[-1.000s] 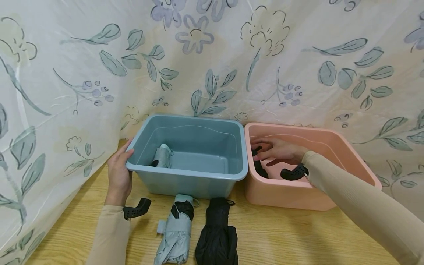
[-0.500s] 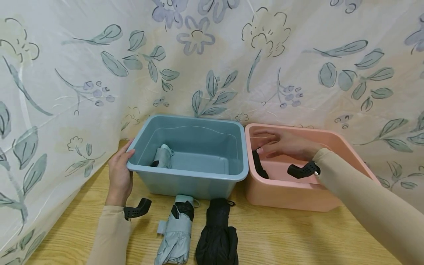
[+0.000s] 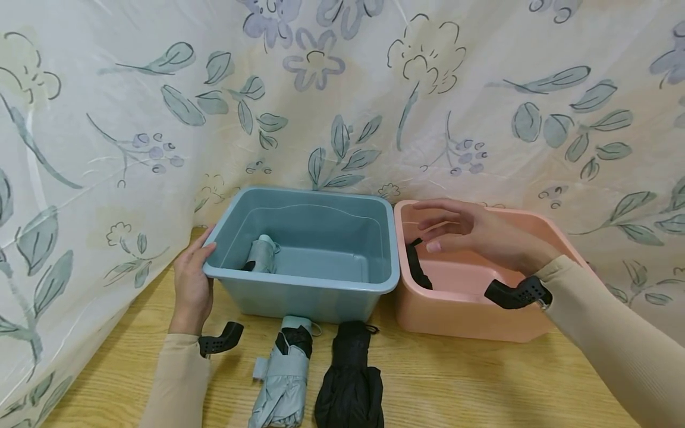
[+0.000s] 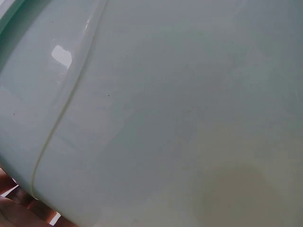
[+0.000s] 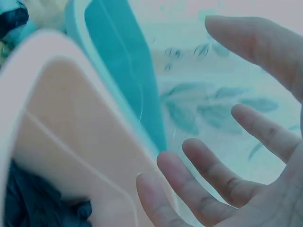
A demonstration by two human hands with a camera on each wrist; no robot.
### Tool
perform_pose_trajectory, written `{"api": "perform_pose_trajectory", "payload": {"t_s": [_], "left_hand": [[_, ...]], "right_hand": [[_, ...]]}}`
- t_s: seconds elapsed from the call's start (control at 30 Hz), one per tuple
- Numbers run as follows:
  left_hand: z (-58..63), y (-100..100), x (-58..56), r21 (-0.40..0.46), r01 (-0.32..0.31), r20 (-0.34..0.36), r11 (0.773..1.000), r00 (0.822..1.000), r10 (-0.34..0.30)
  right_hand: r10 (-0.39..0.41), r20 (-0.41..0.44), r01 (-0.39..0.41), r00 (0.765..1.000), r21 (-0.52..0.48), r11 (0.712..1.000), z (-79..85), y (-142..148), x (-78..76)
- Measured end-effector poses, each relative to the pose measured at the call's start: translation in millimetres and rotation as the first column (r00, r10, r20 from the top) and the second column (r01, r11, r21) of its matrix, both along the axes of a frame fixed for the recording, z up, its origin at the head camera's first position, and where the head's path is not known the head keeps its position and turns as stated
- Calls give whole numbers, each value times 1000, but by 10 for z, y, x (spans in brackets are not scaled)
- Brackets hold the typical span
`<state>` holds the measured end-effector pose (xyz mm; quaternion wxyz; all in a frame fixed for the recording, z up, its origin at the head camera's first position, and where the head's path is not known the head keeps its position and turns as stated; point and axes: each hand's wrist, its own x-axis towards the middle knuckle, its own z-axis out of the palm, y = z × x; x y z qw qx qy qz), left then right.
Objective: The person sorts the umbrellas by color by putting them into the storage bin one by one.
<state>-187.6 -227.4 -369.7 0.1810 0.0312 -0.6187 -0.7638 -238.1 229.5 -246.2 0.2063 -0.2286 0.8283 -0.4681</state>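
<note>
In the head view my left hand (image 3: 194, 288) holds the left rim of the blue plastic bin (image 3: 305, 297), its thumb over the edge and fingers against the outer wall. A light-blue folded umbrella (image 3: 262, 255) lies inside at the left. My right hand (image 3: 476, 235) hovers over the pink plastic bin (image 3: 471, 321) with nothing in it; the right wrist view shows its fingers (image 5: 208, 165) spread. A black folded umbrella (image 3: 417, 267) lies in the pink bin by its left wall, apart from the hand. The bin's bluish wall (image 4: 165, 104) fills most of the left wrist view.
Two more folded umbrellas lie on the wooden table (image 3: 455, 386) in front of the bins, one pale blue-grey (image 3: 283, 374) and one black (image 3: 350, 380). Behind hangs a floral sheet (image 3: 342, 89). The bins stand side by side, rims nearly touching.
My right hand has left the black umbrella in the pink bin, rising and drawing back to the right. The umbrella stays by the left wall. My left hand keeps its place.
</note>
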Motion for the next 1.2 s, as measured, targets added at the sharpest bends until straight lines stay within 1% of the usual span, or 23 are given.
{"api": "perform_pose_trajectory", "payload": {"t_s": [0.13,0.2,0.33,0.4,0.43,0.57,0.6,0.7,0.83,0.97,1.03,1.13,1.2], "left_hand": [[-2,-4,4,-1,3,-5,1000,1000,-3],[-2,-4,3,-4,5,-6,1000,1000,-5],[1,-5,11,-10,3,-2,1000,1000,-3],[1,-7,15,-6,4,-1,1000,1000,-4],[4,-5,17,-6,4,-1,1000,1000,-4],[9,0,25,-1,6,-3,1000,1000,-6],[11,4,27,-1,6,-4,1000,1000,-6],[16,12,29,3,4,-6,1000,1000,-4],[15,14,26,7,1,-11,1000,1000,-1],[13,14,18,5,-1,-26,1000,1000,1],[13,12,16,4,-1,-31,1000,1000,1],[10,7,17,6,2,-30,1000,1000,-2],[9,3,19,6,3,-26,1000,1000,-3]], "right_hand": [[39,-26,-40,999,-43,998,63,-33,199],[67,-60,-72,996,-79,994,68,-50,299],[100,-152,-118,983,-112,987,36,-99,519],[119,-186,-145,975,-132,981,-8,-128,630],[131,-191,-160,973,-148,976,-35,-148,681],[190,-232,-242,954,-220,945,-198,-229,851],[198,-233,-253,952,-235,938,-248,-247,888],[187,-217,-241,958,-261,935,-411,-284,995],[138,-136,-173,981,-289,942,-653,-323,1097],[98,-125,-131,987,-293,947,-904,-371,1153],[94,-128,-128,987,-294,947,-1018,-399,1173],[68,-96,-92,993,-276,957,-1167,-450,1205],[53,-90,-76,995,-269,960,-1263,-485,1217]]}}
